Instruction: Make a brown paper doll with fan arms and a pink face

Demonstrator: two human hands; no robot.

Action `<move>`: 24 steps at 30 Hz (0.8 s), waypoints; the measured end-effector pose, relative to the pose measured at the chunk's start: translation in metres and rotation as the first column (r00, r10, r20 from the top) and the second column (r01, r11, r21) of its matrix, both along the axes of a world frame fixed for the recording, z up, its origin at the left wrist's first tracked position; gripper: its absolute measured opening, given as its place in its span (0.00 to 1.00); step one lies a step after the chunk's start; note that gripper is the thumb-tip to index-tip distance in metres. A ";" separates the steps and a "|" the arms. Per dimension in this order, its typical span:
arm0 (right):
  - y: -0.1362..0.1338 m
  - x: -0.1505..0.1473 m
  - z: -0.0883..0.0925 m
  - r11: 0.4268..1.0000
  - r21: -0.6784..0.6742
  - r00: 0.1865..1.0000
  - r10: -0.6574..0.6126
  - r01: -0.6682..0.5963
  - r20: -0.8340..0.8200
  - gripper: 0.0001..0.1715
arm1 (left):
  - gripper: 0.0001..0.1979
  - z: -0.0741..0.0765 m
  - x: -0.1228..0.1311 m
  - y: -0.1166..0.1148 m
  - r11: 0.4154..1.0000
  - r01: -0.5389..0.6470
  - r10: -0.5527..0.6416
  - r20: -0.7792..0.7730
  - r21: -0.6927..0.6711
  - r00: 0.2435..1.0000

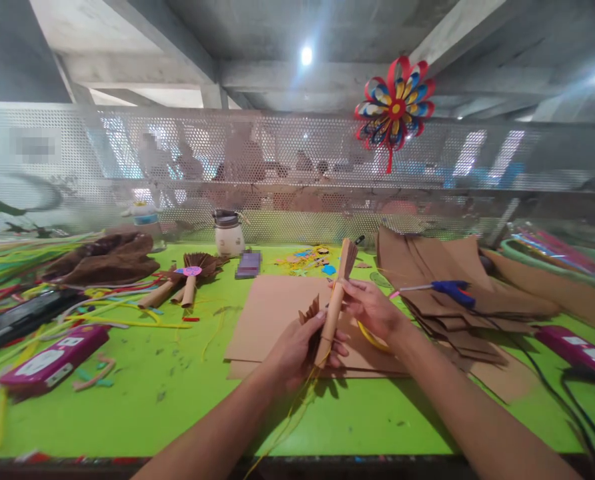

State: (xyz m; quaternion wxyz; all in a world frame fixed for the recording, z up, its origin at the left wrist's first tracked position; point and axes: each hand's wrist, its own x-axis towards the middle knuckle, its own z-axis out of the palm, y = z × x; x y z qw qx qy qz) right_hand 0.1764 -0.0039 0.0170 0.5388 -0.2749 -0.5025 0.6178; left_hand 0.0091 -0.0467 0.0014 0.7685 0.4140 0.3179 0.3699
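My left hand [297, 347] is closed round the lower end of a rolled brown paper stick [335, 303], with a small pleated brown paper fan [310, 313] beside its fingers. My right hand [370, 307] pinches the same stick higher up, fingers wrapped on it. The stick tilts up and to the right, ending near a folded top [347, 257]. Thin yellow strands [297, 407] hang from under the left hand. Both hands hover above flat brown card sheets [272, 313] on the green table [177, 400].
A blue glue gun [452, 291] lies on a heap of brown paper sheets [442, 267] at right. Finished paper fans [190, 277] lie at left, near a pink box [52, 363] and coloured strips. A white jar [229, 235] stands by the perforated screen; a paper pinwheel [395, 107] hangs above.
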 end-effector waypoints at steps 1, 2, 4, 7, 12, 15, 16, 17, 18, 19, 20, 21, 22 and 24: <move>0.001 0.000 0.001 1.000 -0.009 1.000 -0.002 0.002 0.004 0.15 | 0.20 -0.001 0.000 0.001 0.999 -0.006 0.006 0.000 0.042 1.000; 0.002 -0.001 0.002 1.000 -0.019 1.000 -0.007 0.007 0.011 0.16 | 0.20 -0.003 -0.001 0.001 0.996 -0.018 0.018 0.005 0.086 1.000; 0.002 -0.004 0.003 0.999 -0.044 0.999 -0.018 0.019 0.035 0.17 | 0.19 -0.006 -0.001 0.003 0.990 -0.030 0.030 0.002 0.140 1.000; 0.003 -0.008 0.008 0.997 -0.073 0.995 -0.025 0.033 0.099 0.18 | 0.19 -0.009 0.000 0.006 0.987 -0.048 0.049 -0.002 0.151 0.999; 0.018 0.007 0.015 0.970 0.033 0.923 -0.240 0.242 0.300 0.24 | 0.18 -0.004 -0.008 0.014 0.980 -0.144 0.145 0.003 0.141 0.989; 0.036 0.026 0.012 0.898 0.217 0.768 -0.439 0.382 0.467 0.26 | 0.14 0.004 -0.016 0.022 0.950 -0.299 0.296 0.037 0.092 0.954; 0.042 0.032 0.010 0.884 0.240 0.735 -0.468 0.402 0.490 0.25 | 0.12 0.006 -0.018 0.025 0.936 -0.343 0.338 0.064 0.080 0.939; 0.047 0.039 0.008 0.869 0.266 0.699 -0.494 0.418 0.517 0.24 | 0.10 0.008 -0.021 0.027 0.924 -0.376 0.370 0.084 0.070 0.925; 0.051 0.044 0.005 0.857 0.293 0.663 -0.514 0.425 0.544 0.23 | 0.09 0.010 -0.023 0.030 0.911 -0.408 0.401 0.097 0.061 0.911; 0.054 0.049 0.002 0.845 0.323 0.622 -0.533 0.426 0.573 0.21 | 0.09 0.011 -0.025 0.032 0.903 -0.426 0.419 0.101 0.053 0.902; 0.055 0.054 -0.001 0.835 0.354 0.579 -0.547 0.420 0.605 0.19 | 0.09 0.011 -0.026 0.035 0.898 -0.438 0.432 0.095 0.044 0.897; 0.056 0.058 -0.004 0.829 0.382 0.534 -0.557 0.409 0.636 0.17 | 0.10 0.010 -0.028 0.036 0.895 -0.445 0.440 0.086 0.035 0.894; 0.055 0.062 -0.006 0.826 0.405 0.491 -0.561 0.392 0.667 0.16 | 0.10 0.010 -0.028 0.038 0.895 -0.445 0.442 0.078 0.027 0.894; 0.050 0.069 -0.011 0.830 0.436 0.405 -0.553 0.348 0.728 0.13 | 0.09 0.009 -0.028 0.039 0.891 -0.454 0.451 0.079 0.019 0.889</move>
